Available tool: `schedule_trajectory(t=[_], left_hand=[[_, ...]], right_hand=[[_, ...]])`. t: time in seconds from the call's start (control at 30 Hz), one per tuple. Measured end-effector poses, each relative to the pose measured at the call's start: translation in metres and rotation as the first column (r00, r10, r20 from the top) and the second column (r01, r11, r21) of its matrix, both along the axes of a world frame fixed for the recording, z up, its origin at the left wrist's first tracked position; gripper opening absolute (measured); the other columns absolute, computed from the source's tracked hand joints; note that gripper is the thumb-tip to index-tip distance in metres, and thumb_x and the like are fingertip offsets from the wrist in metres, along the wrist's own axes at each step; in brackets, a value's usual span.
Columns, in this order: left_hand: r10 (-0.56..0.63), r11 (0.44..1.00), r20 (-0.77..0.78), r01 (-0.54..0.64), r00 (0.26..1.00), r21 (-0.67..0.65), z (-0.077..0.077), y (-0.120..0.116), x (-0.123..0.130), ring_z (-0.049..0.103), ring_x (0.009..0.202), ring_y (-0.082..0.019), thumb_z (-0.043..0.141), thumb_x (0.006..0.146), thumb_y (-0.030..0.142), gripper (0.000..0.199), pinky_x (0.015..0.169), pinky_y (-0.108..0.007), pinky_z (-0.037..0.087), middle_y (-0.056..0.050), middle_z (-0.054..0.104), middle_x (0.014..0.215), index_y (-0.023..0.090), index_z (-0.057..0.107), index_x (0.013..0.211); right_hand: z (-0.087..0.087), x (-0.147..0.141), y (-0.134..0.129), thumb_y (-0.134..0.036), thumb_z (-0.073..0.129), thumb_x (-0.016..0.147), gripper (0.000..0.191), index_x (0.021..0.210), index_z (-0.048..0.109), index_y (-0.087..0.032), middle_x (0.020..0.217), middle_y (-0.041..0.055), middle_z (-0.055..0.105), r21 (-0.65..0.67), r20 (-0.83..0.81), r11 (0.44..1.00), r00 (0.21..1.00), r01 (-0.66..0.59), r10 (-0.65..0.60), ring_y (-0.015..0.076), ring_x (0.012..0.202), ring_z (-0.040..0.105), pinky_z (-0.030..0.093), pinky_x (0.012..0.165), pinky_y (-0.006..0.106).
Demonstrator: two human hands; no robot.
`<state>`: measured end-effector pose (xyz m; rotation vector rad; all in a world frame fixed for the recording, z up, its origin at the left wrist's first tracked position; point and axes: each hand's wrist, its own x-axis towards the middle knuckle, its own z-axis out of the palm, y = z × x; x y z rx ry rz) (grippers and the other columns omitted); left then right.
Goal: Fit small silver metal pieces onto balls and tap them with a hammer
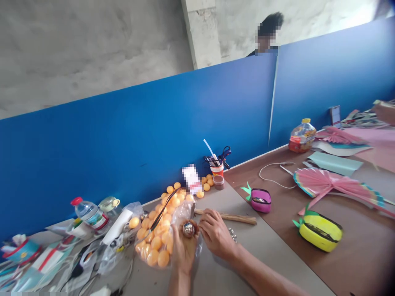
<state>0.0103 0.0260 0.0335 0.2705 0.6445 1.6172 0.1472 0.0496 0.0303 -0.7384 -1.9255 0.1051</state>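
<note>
My left hand [185,251] cups a small brown, bowl-like piece [195,231] with shiny silver balls [188,229] inside. My right hand [218,233] is at the right edge of this piece, its fingers bent and drawn together; what they pinch, if anything, is hidden. Behind the hands lies a hammer with a wooden handle [243,218], its head partly against a clear plastic bag. More silver balls [232,234] rest on the grey table just beyond my right wrist. A bag of orange balls [156,242] lies left of my left hand.
Loose orange balls, a cup of pens [217,169] and a small round jar [219,182] line the blue partition [138,144]. Bottles and clutter fill the left. Purple [261,200] and yellow [321,231] pouches and a pink pleated fan [336,185] lie right. A person stands beyond the partition.
</note>
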Motion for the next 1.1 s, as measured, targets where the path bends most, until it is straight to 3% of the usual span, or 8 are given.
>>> schedule_trajectory(t=[0.13,0.23,0.33,0.47,0.6,0.77,0.93,1.1], left_hand=[[-0.165,0.985,0.067,0.161,0.984,0.056,-0.007,-0.004,-0.009,0.067,0.101,-0.022,0.054,0.088,0.021,0.021,0.089,-0.035,0.052,-0.013,0.073,0.100,0.016,0.072,0.099],[-0.128,0.987,0.047,0.122,0.991,0.105,-0.010,-0.004,-0.013,0.067,0.075,-0.014,0.062,0.083,0.018,0.022,0.073,-0.026,0.056,-0.010,0.073,0.093,0.018,0.071,0.103],[-0.063,0.994,0.038,0.060,0.997,0.093,-0.011,-0.002,-0.015,0.055,0.050,-0.007,0.069,0.080,0.024,0.015,0.053,-0.020,0.051,-0.007,0.071,0.078,0.017,0.072,0.093],[0.070,0.993,0.105,-0.060,0.992,-0.097,-0.009,0.004,-0.013,0.067,0.068,-0.014,0.059,0.086,0.017,0.015,0.067,-0.026,0.057,-0.008,0.071,0.076,0.013,0.070,0.076],[0.135,0.960,0.120,-0.100,0.983,-0.263,-0.008,0.007,-0.012,0.070,0.083,-0.015,0.049,0.088,0.005,0.023,0.080,-0.028,0.057,-0.009,0.073,0.088,0.014,0.069,0.083],[0.124,0.965,0.040,-0.111,0.992,-0.239,-0.013,0.009,-0.015,0.067,0.069,-0.010,0.053,0.083,0.002,0.019,0.064,-0.019,0.056,-0.005,0.069,0.078,0.014,0.067,0.086],[0.055,0.994,0.014,-0.053,0.998,-0.100,-0.016,0.013,-0.017,0.049,0.045,-0.004,0.063,0.076,0.005,0.013,0.042,-0.010,0.042,0.005,0.053,0.059,0.017,0.064,0.082],[0.036,0.989,0.024,-0.032,0.999,-0.141,-0.021,0.016,-0.016,0.056,0.051,-0.007,0.066,0.076,0.010,0.007,0.047,-0.014,0.048,0.002,0.060,0.063,0.016,0.064,0.074]], right_hand=[[0.005,-0.002,-0.006,-0.010,0.042,0.090,0.022,0.082,0.060,-0.019,0.084,0.0076,0.062,0.009,-0.019,0.999,0.999,-0.032,0.032,0.0218,0.094,0.051,0.044,0.085,0.040],[0.006,-0.004,-0.010,-0.012,0.041,0.091,0.023,0.080,0.060,-0.020,0.082,0.0072,0.061,0.007,-0.010,0.998,0.998,-0.056,0.056,0.0214,0.093,0.051,0.046,0.085,0.040],[0.004,-0.006,-0.010,-0.011,0.041,0.091,0.023,0.081,0.060,-0.020,0.081,0.0067,0.060,0.005,0.005,0.998,0.998,-0.069,0.069,0.0213,0.094,0.052,0.046,0.086,0.040],[-0.001,-0.006,-0.007,-0.010,0.044,0.090,0.021,0.080,0.059,-0.019,0.081,0.0065,0.060,0.002,0.001,0.998,0.998,-0.061,0.061,0.0209,0.093,0.052,0.046,0.087,0.040],[-0.003,-0.007,-0.006,-0.009,0.046,0.089,0.018,0.080,0.058,-0.019,0.080,0.0059,0.060,-0.004,0.006,0.998,0.998,-0.061,0.061,0.0210,0.094,0.052,0.046,0.087,0.039],[-0.004,-0.011,-0.007,-0.008,0.044,0.088,0.020,0.081,0.059,-0.019,0.082,0.0061,0.060,-0.009,0.054,0.997,0.996,-0.073,0.074,0.0208,0.092,0.051,0.046,0.085,0.040],[-0.004,-0.014,-0.010,-0.006,0.044,0.087,0.020,0.086,0.058,-0.020,0.085,0.0065,0.060,-0.021,0.031,0.994,0.993,-0.110,0.111,0.0207,0.091,0.051,0.047,0.083,0.039],[0.002,-0.022,-0.008,-0.008,0.046,0.084,0.023,0.101,0.056,-0.020,0.094,0.0072,0.060,-0.174,-0.122,0.969,0.980,-0.178,0.158,0.0197,0.090,0.054,0.048,0.081,0.035]])
